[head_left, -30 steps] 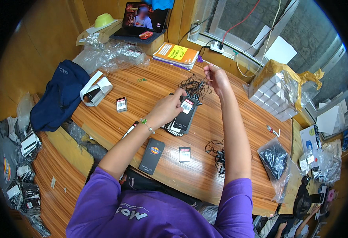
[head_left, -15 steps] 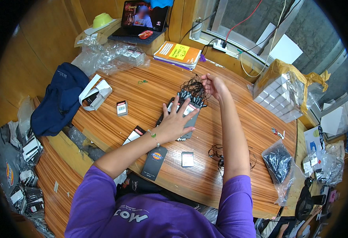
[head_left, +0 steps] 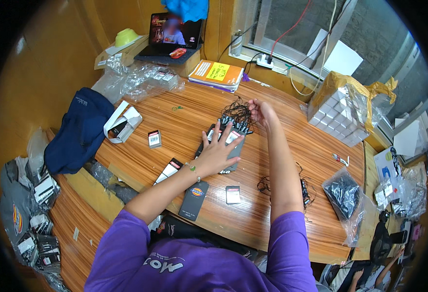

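Dark grey hang tags (head_left: pixel 234 155) with white stickers lie stacked in the middle of the table. My left hand (head_left: pixel 217 152) rests flat on them, fingers spread. Black strings (head_left: pixel 237 111) with small grey seal ends fan out from the stack's far end. At the right of this tangle, my right hand (head_left: pixel 262 114) has its fingers bent around some of the strings; the fingertips are partly hidden. By my left wrist lie a black tag with a logo (head_left: pixel 193 200) and some white-stickered tags (head_left: pixel 169 170). A small stickered pile (head_left: pixel 233 194) sits nearer me.
More black strings (head_left: pixel 307 192) lie beside my right forearm, and a clear bag of black strings (head_left: pixel 343 194) is farther right. Wrapped white boxes (head_left: pixel 338 114) stand at the back right. A navy bag (head_left: pixel 80 129), small tag pile (head_left: pixel 154 138), notebooks (head_left: pixel 217 75) and laptop (head_left: pixel 175 34) surround the work.
The view has shifted slightly. My left hand stays spread on the tags. My right hand has come slightly lower and closer to the stack, its fingers still at the strings.
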`<state>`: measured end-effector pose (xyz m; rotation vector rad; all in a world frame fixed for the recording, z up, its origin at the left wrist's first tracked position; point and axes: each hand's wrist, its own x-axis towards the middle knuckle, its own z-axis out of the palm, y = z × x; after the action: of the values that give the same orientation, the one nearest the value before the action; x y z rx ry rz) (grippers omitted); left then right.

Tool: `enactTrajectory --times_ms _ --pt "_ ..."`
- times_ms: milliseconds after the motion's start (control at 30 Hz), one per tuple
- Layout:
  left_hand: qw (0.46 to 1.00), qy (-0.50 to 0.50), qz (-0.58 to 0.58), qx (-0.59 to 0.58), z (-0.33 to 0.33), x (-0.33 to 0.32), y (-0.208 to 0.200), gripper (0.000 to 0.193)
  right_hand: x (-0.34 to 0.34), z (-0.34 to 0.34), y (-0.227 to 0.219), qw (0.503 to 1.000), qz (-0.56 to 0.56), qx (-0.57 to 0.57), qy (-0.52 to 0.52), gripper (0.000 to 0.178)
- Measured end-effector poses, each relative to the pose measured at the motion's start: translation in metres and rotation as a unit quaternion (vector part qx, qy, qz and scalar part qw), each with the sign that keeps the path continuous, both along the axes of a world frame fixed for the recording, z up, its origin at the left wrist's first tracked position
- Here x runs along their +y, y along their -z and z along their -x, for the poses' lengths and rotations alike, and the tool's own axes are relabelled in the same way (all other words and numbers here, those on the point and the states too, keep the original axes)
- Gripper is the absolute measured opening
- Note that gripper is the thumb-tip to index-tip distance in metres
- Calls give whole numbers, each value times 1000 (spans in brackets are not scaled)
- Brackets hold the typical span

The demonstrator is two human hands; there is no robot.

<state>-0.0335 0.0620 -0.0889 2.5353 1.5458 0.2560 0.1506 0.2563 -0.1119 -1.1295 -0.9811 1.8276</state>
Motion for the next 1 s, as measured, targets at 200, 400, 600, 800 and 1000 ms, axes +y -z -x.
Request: enactTrajectory --times_ms 200,400,600,800,1000 --pt "1000 0 -15 8 1 -3 -5 62 -14 5 -12 993 -53 -100 28 16" --pt "999 -10 -25 -36 9 -3 -16 62 -11 7 -4 990 -66 -111 62 9" --pt "987 -67 6 -144 48 -33 -49 58 -30 -13 -4 881 -318 -324 131 19" --pt "997 27 73 23 74 -93 -63 66 -199 -1 -87 818 -389 -409 -106 29" --pt "992 12 123 26 64 -95 -51 62 -271 5 -59 677 -434 -534 -260 43"
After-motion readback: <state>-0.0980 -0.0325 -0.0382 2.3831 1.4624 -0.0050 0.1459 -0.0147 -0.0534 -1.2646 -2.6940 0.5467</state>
